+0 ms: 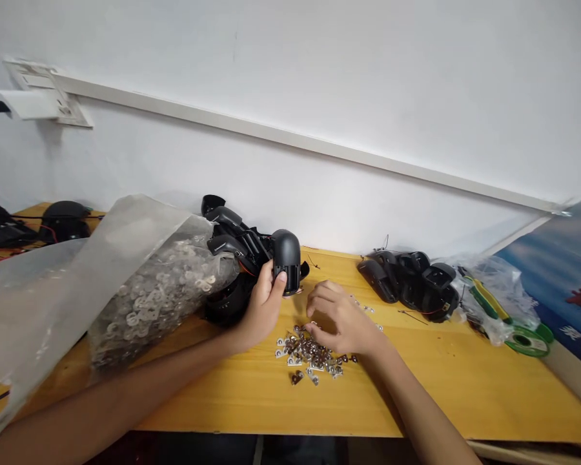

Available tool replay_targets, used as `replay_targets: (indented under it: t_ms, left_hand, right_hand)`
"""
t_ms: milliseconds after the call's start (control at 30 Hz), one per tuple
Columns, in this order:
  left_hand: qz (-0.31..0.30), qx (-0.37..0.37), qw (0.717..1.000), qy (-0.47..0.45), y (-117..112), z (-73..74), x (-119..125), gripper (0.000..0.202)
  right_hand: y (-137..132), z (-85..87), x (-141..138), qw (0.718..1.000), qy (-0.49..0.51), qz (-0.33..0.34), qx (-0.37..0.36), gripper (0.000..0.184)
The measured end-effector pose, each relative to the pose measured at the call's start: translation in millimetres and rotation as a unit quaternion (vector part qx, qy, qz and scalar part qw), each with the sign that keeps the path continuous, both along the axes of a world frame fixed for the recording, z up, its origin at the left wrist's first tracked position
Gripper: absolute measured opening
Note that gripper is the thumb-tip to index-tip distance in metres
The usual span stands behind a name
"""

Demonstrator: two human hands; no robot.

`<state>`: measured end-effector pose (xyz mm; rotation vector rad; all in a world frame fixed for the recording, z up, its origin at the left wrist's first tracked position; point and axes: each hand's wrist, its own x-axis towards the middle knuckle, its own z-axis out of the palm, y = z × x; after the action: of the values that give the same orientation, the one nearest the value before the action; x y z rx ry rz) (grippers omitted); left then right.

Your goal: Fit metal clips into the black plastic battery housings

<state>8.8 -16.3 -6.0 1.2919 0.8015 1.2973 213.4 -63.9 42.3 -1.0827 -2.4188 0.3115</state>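
**One black casing in your grip, a heap of metal pieces loose beside it**

Your left hand (264, 300) is closed around the lower part of a black casing (286, 247), thumb across its front, holding it above the middle of the table (426, 400). Your right hand (341, 316) is curled over the far side of the metal pieces (314, 352), its thumb and fingers drawn close together; you may have a piece between them, but I cannot tell.

As far as this view shows, the work looks partway at most: you have one casing up, many metal pieces lie loose, and whether any is fitted inside is too small to tell.

The casing looks matte and dark, standing roughly upright, with a smooth rounded top and a slotted recess below.

Farther out, more black casings (228, 247) are heaped just left of it, beside a clear plastic bag (130, 226) of small pale parts (148, 310). Another cluster of casings (382, 278) sits far right, near a yellow-green tool (489, 297) and a green spool (527, 341).
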Motion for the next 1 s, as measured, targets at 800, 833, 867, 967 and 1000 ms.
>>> replay_targets:
  t_ms: [800, 833, 867, 967, 1000]
  left_hand:
    - [-0.111, -0.053, 0.992, -0.041, 5.4, 2.2, 3.5, 0.055]
    - [-0.113, -0.053, 0.992, -0.035, 5.2, 3.6, 3.4, 0.054]
    - [-0.115, -0.051, 0.992, -0.029, 4.8, 5.1, 3.3, 0.053]
    - [-0.114, -0.038, 0.993, -0.015, 3.4, 8.7, 3.1, 0.048]
    - [-0.114, -0.036, 0.993, -0.013, 3.2, 9.2, 3.0, 0.047]
  right_hand:
    - [2.4, -8.2, -0.9, 0.992, 0.028, 0.015, -0.120, 0.016]
    - [3.0, -8.0, -0.7, 0.992, 0.027, 0.015, -0.119, 0.017]
    - [3.3, -7.5, -0.6, 0.993, 0.024, 0.016, -0.119, 0.017]
    - [3.2, -4.9, -0.6, 0.993, 0.011, 0.015, -0.114, 0.019]
    - [2.8, -4.3, -0.5, 0.994, 0.007, 0.014, -0.109, 0.019]
